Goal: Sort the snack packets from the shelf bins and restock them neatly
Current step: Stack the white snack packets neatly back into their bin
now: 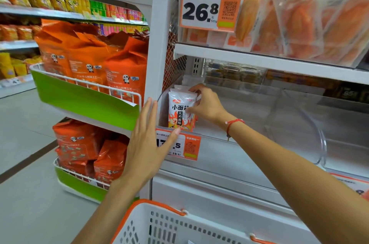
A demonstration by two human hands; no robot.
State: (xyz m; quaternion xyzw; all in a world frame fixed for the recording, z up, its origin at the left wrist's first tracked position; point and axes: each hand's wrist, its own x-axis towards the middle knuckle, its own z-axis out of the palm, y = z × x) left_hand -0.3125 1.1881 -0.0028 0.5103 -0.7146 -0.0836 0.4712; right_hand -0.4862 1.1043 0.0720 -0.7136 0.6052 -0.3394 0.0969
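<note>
Head view, shelf front. I see the right hand (205, 105) inside the clear bin (259, 124) on the middle shelf, fingers curled over the top and right edge of the packets (180, 110): grip grasping the packets. They stand upright as a small stack at the bin's far left end, against the white upright (159, 44). The front packet is white with red flame print and black characters. The number in the stack I cannot tell.

Left hand (144, 140) is flat, fingers straight and together, palm toward the shelf, in front of the upright and the bin's left corner: grip released, holding nothing. Its thumb tip lies over the orange price tag (186, 147) clipped to the bin front, partly hiding the number. Whether the palm touches the upright I cannot tell.

A red string bracelet (233, 123) sits on the right wrist.

Basket (159, 223), white with orange rim, is at the bottom edge below both arms. Orange bags (87, 60) fill the green-fronted side racks at left. Above the bin, a shelf holds clear-wrapped orange packs behind a tag (207, 7) reading 26.8.
</note>
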